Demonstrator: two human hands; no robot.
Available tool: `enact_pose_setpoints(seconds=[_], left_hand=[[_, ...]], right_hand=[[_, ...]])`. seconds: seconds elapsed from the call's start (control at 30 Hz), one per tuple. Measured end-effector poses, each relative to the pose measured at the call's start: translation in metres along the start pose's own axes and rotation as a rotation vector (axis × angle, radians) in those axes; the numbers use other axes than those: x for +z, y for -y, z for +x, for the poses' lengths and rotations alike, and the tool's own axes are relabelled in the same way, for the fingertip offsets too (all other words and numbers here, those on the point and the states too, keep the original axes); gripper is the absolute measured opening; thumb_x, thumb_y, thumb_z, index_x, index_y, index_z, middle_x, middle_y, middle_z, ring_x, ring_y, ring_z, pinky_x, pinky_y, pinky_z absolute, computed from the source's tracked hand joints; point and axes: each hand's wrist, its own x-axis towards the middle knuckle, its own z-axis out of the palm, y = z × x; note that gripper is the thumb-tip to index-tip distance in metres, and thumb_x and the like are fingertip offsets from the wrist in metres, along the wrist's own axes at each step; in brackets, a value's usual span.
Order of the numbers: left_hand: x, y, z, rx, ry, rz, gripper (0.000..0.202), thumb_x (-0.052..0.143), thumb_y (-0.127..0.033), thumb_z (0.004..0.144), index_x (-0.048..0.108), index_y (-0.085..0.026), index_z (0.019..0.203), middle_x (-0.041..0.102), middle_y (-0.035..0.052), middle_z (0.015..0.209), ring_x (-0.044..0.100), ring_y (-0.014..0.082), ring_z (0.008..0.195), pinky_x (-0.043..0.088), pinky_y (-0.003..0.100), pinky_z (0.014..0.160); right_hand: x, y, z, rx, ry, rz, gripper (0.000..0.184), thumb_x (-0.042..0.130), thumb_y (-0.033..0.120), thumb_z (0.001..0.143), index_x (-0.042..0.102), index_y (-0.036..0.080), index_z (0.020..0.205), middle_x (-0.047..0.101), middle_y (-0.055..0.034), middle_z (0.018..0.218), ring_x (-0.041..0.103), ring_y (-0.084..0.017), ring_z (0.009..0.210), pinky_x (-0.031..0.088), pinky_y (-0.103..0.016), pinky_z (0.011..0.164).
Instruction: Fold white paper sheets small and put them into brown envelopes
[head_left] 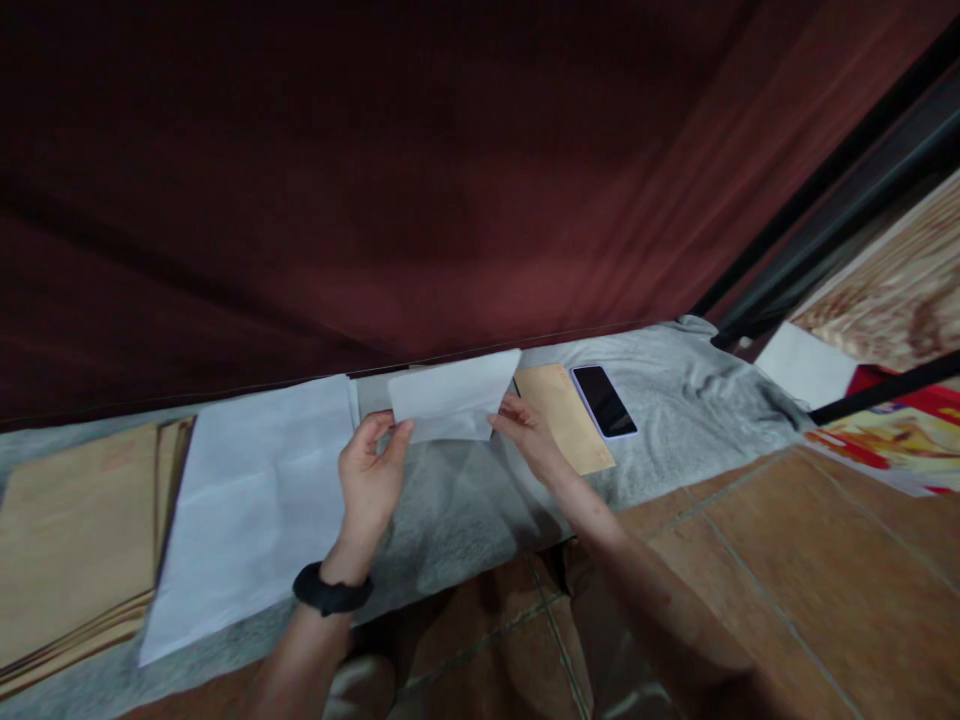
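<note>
A folded white sheet of paper (454,397) is held up just above the grey cloth (465,510), pinched at both lower corners. My left hand (370,475), with a black band on its wrist, grips the sheet's left corner between thumb and fingers. My right hand (527,432) grips the right corner. A stack of flat white paper (251,500) lies to the left of my left hand. A brown envelope (566,415) lies just right of my right hand.
A black phone (604,400) lies on the cloth beside the brown envelope. A pile of brown envelopes (75,540) sits at the far left. A dark red curtain (375,180) hangs behind. Tiled floor (787,580) lies to the right, with a colourful printed sheet (892,435).
</note>
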Motion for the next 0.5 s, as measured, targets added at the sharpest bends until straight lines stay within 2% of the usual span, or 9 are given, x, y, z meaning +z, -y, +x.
enact_pose_setpoints(seconds=[0.1,0.23,0.33,0.5], left_hand=[[-0.007,-0.006,-0.004,0.251,0.044,0.126,0.007,0.061,-0.026,0.087,0.067,-0.022,0.086,0.076,0.0033,0.1,0.069,0.0207,0.105,0.05,0.039,0.102],[-0.019,0.0,-0.006,0.418,0.213,0.334,0.019,0.051,-0.014,0.088,0.068,-0.023,0.088,0.076,0.0034,0.108,0.065,0.0217,0.115,0.046,0.044,0.108],[-0.028,0.011,-0.008,0.48,0.393,0.502,0.028,0.048,-0.007,0.083,0.069,-0.022,0.095,0.074,0.0058,0.116,0.062,0.0234,0.12,0.048,0.044,0.106],[-0.042,0.029,-0.021,0.503,0.748,0.776,0.05,0.047,0.001,0.073,0.071,-0.018,0.112,0.068,0.0098,0.134,0.057,0.0267,0.129,0.048,0.046,0.11]], right_hand=[[-0.007,0.016,-0.003,-0.117,-0.055,0.007,0.035,0.051,0.036,0.097,0.072,0.018,0.119,0.072,-0.0104,0.126,0.065,-0.025,0.12,0.051,-0.041,0.104],[-0.016,0.016,-0.007,-0.264,-0.008,-0.152,0.02,0.063,0.03,0.09,0.075,0.022,0.103,0.072,-0.0088,0.124,0.06,-0.025,0.126,0.043,-0.044,0.112],[-0.021,0.005,-0.014,-0.341,0.107,-0.272,0.026,0.074,0.031,0.082,0.075,0.023,0.106,0.072,-0.0089,0.123,0.06,-0.027,0.126,0.043,-0.045,0.112],[-0.027,-0.007,-0.032,-0.344,0.41,-0.595,0.052,0.077,0.03,0.079,0.068,0.02,0.13,0.064,-0.0125,0.14,0.054,-0.029,0.133,0.04,-0.046,0.115]])
